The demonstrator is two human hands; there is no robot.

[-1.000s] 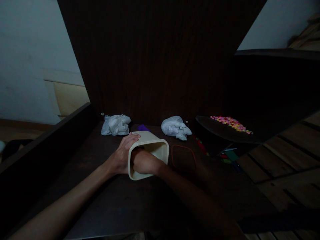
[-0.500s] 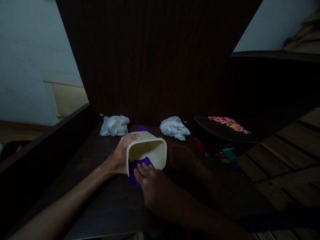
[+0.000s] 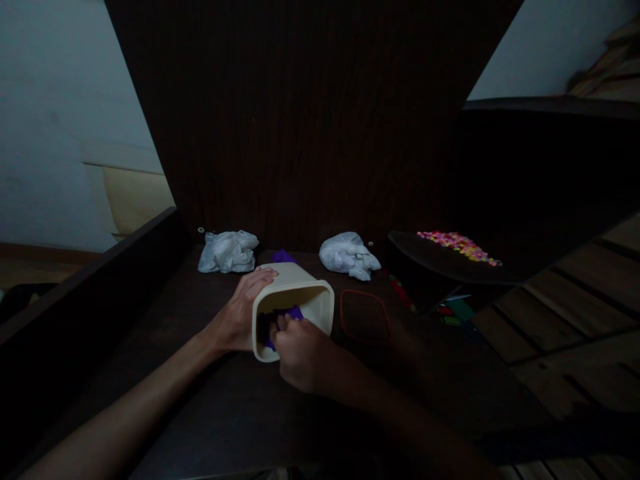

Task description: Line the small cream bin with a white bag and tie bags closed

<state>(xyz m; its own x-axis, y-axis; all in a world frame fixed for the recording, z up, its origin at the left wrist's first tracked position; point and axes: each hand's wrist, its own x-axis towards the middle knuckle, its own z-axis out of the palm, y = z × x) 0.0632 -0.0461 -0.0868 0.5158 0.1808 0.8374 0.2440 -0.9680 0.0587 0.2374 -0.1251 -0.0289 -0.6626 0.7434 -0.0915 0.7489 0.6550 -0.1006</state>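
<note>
A cream bin lies tipped with its opening toward me. My left hand grips the bin's left side, thumb and fingers around it. Inside the opening, my right hand has its fingers curled on a purple cloth; the fingertips are partly in shadow. More purple material shows behind the bin. A thin reddish-brown rounded frame lies flat to the right of the bin.
Two crumpled whitish plastic bags sit against the dark back panel. On the right, a dark curved shelf bears small pink and yellow pieces. Red and green items lie beneath it.
My right hand has pushed the purple cloth further into the bin, so it no longer hangs over the lower rim. My left hand stays on the bin.
</note>
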